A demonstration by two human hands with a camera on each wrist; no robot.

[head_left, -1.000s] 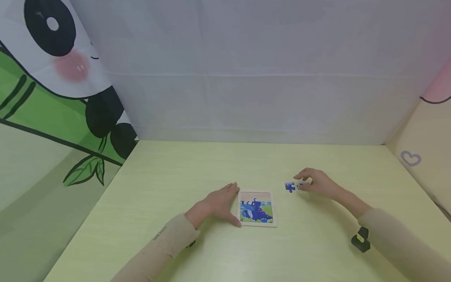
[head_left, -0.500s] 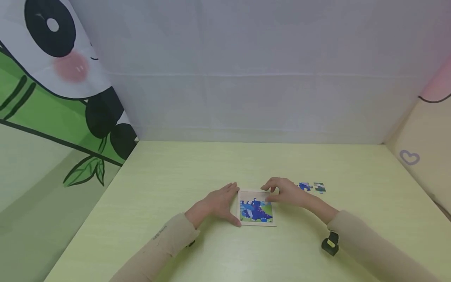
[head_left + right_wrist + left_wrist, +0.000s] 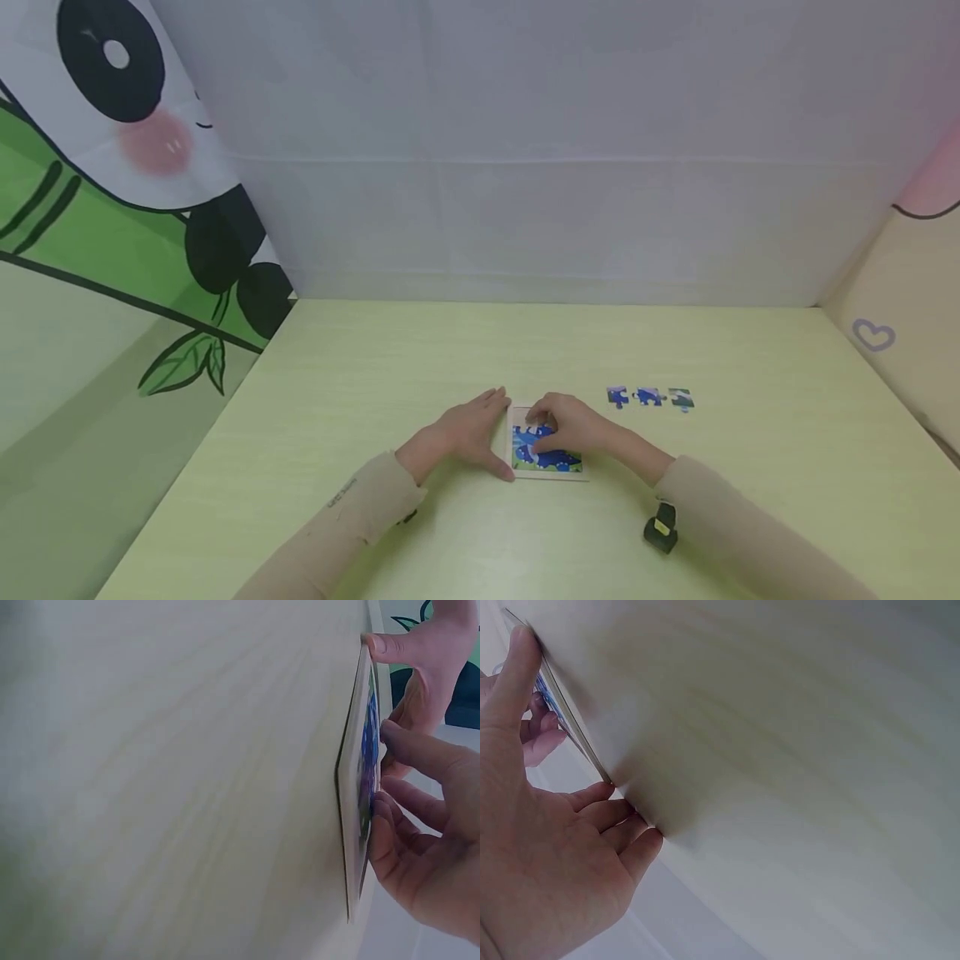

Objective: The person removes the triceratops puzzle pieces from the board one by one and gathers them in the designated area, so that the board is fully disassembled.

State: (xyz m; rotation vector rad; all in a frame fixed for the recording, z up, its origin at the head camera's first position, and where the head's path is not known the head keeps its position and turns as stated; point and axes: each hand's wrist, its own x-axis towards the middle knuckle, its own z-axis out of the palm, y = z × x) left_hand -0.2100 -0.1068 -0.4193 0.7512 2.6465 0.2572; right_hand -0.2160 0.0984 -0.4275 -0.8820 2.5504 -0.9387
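Change: the right hand (image 3: 573,423) has come left off the three loose jigsaw pieces (image 3: 648,397), past the tray's far right corner, and is now over the dinosaur puzzle (image 3: 558,461). Its fingers are curled, thumb and fingertips down on the picture; whether a piece is pinched can't be told, since the fingers cover that spot and the right wrist view is too edge-on. The left hand (image 3: 468,433) hasn't moved: fingers extended, thumb spread toward the near corner, bracing the left edge of the wooden puzzle tray (image 3: 547,476). All three loose pieces now show, lying in a row beyond and to the right of the right hand. So the work looks to be at the filled part of the puzzle, with the tray held steady; bare backing shows along the far side, by the right fingertips.

Surface: pale yellow-green desk (image 3: 480,533) under both hands, faint wood grain. Room: grayish-white cloth backdrop (image 3: 525,225) well beyond the hands, panda mural (image 3: 112,92) far left of the left hand, small heart drawing (image 3: 874,335) on the wall far right of the right hand.
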